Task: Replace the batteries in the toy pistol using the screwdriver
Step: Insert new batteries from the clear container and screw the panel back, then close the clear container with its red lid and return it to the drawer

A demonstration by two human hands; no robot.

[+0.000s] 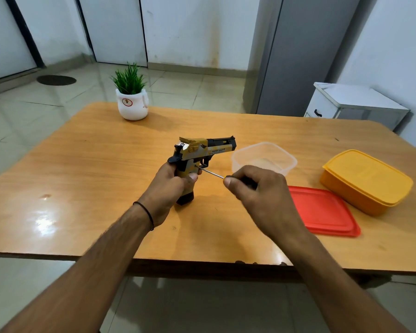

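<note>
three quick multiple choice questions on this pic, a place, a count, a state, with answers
1. Where is the red lid? A on the floor; B flat on the table; C on a chair.
2. How many plastic boxes stand on the table? A one; B two; C four.
3. The screwdriver tip is: A against the toy pistol; B in a drawer; C lying on the table.
Answers: B, it lies beside the yellow box; B, clear tub and yellow box; A, the right hand holds it to the grip in the left hand.
</note>
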